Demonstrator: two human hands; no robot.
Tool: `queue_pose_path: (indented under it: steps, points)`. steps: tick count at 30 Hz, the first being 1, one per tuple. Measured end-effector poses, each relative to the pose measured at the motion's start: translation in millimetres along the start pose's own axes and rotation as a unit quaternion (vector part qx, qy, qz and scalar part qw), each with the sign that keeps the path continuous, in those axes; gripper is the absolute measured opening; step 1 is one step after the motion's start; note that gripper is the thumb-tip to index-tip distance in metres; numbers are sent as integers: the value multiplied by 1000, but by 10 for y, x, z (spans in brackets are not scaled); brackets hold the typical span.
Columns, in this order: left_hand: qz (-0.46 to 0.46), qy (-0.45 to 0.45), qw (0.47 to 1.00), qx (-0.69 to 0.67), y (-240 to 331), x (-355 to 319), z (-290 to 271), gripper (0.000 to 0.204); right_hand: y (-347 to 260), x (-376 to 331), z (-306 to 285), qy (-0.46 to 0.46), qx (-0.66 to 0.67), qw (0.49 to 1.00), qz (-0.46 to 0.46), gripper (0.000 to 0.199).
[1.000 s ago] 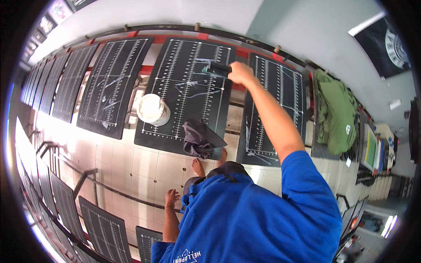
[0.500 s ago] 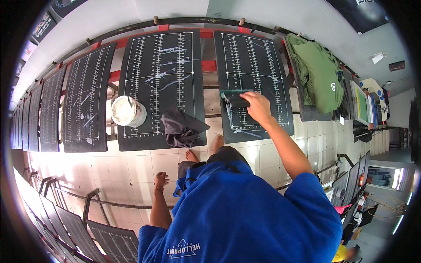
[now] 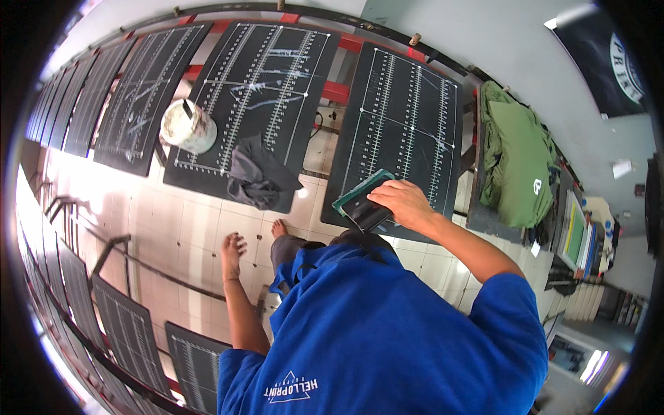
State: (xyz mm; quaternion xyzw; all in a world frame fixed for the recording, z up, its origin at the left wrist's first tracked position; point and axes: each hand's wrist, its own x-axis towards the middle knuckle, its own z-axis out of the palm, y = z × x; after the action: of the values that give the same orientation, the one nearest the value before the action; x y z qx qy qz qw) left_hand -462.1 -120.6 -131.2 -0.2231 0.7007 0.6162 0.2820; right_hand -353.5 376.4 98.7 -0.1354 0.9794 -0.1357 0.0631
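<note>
My right hand [image 3: 404, 202] grips a squeegee [image 3: 366, 200] with a black body and a green edge. It is held at the near edge of a black board [image 3: 394, 104] printed with white ruler lines. My left hand [image 3: 235, 252] hangs over the floor by my side, fingers loosely bent and apart, holding nothing. On the neighbouring black board [image 3: 277, 138], to the left, lies a crumpled dark grey cloth [image 3: 257, 173]. A stained white bucket [image 3: 190, 128] with pale paste and a dark stick in it sits at that board's left edge. Whitish smears mark its surface.
A folded green garment [image 3: 515, 162] lies on the board at the right. More black boards [image 3: 142, 90] line up leftward along a red and black frame. Behind me, another row of boards [image 3: 124, 325] stands along a dark metal rail [image 3: 180, 277].
My right hand has drawn the squeegee toward me, to the board's near edge. The pale streak by the board's left edge no longer shows. The whole view has turned and shifted.
</note>
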Motion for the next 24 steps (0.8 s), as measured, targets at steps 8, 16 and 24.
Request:
queue_pose_path:
  steps: [8, 16, 24]
  points:
    - [231, 96, 968, -32, 1247, -1875, 1165, 32, 601, -352, -102, 18, -3, 978, -210, 33]
    - [601, 75, 788, 107, 2340, -4097, 1925, 23, 1004, -821, -268, -33, -32, 954, -296, 30]
    - [657, -206, 692, 217, 3060, -4909, 2565, 26, 1619, -867, -681, -235, -74, 943, -225, 34]
